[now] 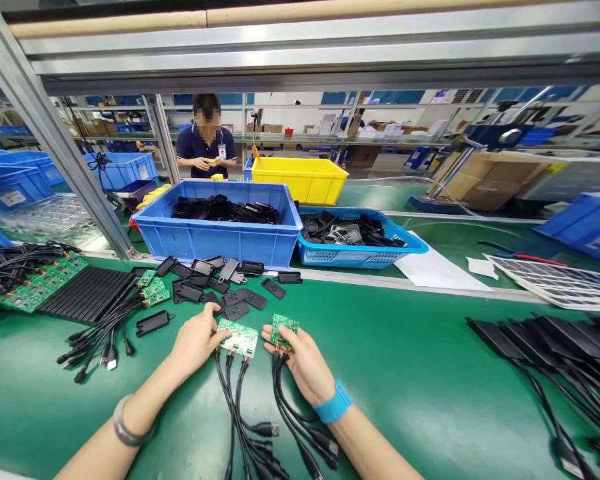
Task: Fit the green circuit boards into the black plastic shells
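My left hand [200, 337] pinches the left edge of a green circuit board panel [240, 339], whose black cables [237, 393] trail down toward me. In my right hand [305, 360] is a smaller piece of green circuit board [283, 325], held between thumb and fingers. More black cables [285, 393] hang from it, some ending in USB plugs. The two board pieces are apart, side by side above the green tabletop. Just beyond my left hand lie several black plastic case halves [235, 297]. A lone case half [153, 323] rests left of that hand.
Behind the case halves stand a blue bin [220, 237] and a blue basket [355, 253], both holding black parts. Boards with cables [35, 280] are piled at left beside a ribbed black stack [87, 293]. Black cabled pieces [555, 340] lie at right. A person [207, 143] works opposite.
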The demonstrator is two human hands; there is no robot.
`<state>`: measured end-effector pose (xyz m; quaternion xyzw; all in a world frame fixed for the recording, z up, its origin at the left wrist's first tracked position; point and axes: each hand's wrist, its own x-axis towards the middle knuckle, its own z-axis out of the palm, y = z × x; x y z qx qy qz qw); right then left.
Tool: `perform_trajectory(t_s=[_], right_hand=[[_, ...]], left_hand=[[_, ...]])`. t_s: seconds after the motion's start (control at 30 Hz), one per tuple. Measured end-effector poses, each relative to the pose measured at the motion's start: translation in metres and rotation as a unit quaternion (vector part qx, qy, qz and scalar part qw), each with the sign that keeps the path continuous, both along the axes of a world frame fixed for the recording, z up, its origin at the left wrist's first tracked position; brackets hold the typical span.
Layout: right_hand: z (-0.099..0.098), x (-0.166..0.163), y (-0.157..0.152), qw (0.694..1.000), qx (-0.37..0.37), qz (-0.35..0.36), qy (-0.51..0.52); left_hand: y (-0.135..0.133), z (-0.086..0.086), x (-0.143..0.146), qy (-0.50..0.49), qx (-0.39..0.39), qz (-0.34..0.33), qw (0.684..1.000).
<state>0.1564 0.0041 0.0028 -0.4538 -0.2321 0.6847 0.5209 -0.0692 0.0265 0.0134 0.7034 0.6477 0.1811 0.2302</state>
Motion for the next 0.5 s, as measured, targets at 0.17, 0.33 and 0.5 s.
perform_trajectory(t_s=[0.17, 0.33, 0.5], right_hand=[[0.003, -0.003, -0.003, 0.999, 0.026, 0.008, -0.027], [0.008, -0.015, -0.009, 0.992, 0.113, 0.056, -0.014], [0.001, -0.024, -0.010, 0.983, 0.164, 0.050, -0.062]], left_hand=[[-0.002, 0.003, 0.008, -0.339, -0.137, -0.025, 0.930], [-0.010, 0.008, 0.023, -0.539, -0.188, 0.001, 0.821], [-0.018, 0.002, 0.037, -0.574, -0.183, 0.022, 0.798]])
